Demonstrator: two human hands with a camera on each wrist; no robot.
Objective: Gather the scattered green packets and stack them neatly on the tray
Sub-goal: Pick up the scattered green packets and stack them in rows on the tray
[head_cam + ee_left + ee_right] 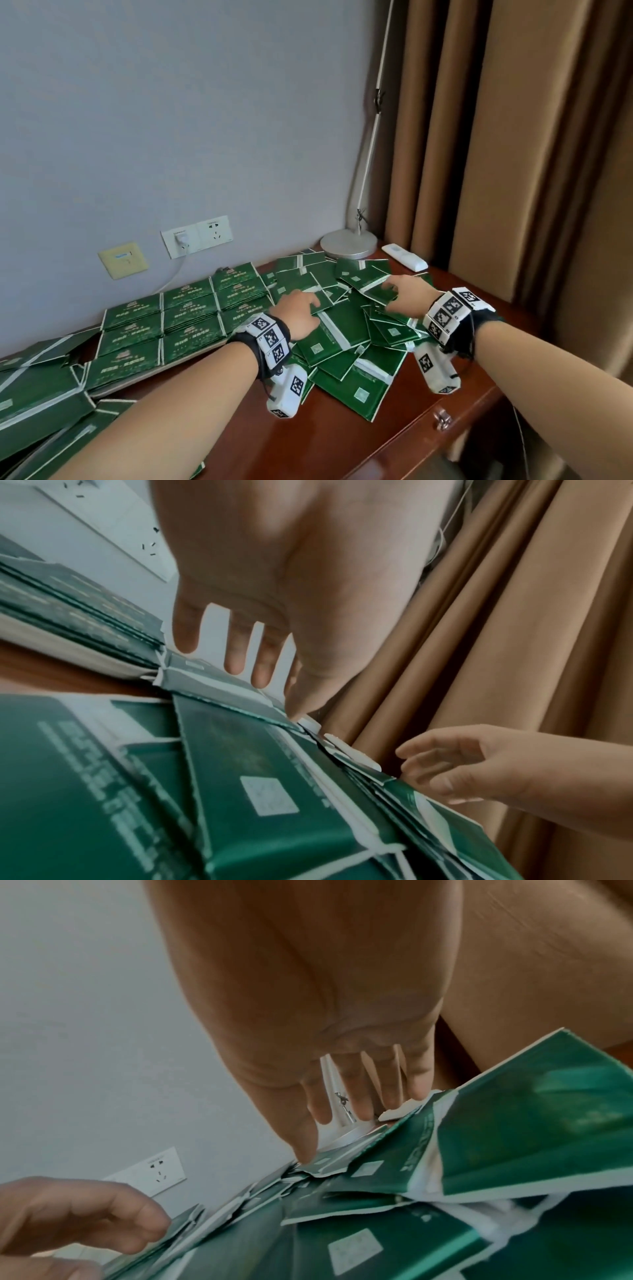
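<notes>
A loose heap of green packets (346,329) lies on the brown desk, most of them back side up. To its left a beige tray (137,378) holds neat rows of stacked packets (185,308). More packets (37,394) lie jumbled at the near left. My left hand (308,303) is over the heap's left side with fingers straight and spread (246,653), its thumb tip touching a packet. My right hand (394,291) reaches over the heap's far right side, fingers spread (346,1096), thumb tip on a packet edge. Neither hand grips anything.
A round silver lamp base (347,244) and a white remote (404,256) sit behind the heap. Wall sockets (197,236) with a plugged cable are at the back. Brown curtains (513,137) hang on the right. The desk's front edge carries a drawer knob (442,419).
</notes>
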